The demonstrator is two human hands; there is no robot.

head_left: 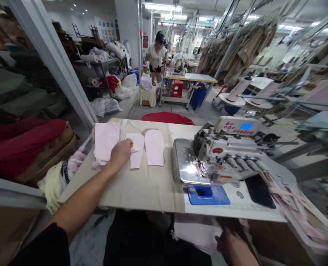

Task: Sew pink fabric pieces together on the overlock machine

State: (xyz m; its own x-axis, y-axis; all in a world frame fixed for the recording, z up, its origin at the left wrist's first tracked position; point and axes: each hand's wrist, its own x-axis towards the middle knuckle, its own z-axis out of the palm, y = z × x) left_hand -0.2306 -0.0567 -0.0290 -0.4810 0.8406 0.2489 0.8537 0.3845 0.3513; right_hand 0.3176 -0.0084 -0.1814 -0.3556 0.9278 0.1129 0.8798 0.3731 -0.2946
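Note:
My left hand (121, 152) reaches over the table's left part, its fingertips pinched on the edge of a small pale pink fabric piece (136, 157). A second cut piece (154, 149) lies flat just right of it. To the left is a stack of pink fabric pieces (106, 140). Low at the right, below the table edge, my right hand (230, 242) grips the side of a larger pink fabric panel (195, 231), which hangs by my lap. Shadow partly hides those fingers. An overlock sewing machine (225, 155) stands between the hands' sides, on the table's right half.
A beige cloth (152, 188) covers the left tabletop. Beside the machine lie a blue plate (208, 195) and pink fabric strips (299, 201). Thread cones (238, 89) stand behind at right. A metal post (53, 55) rises at left. Another person (156, 55) stands farther back.

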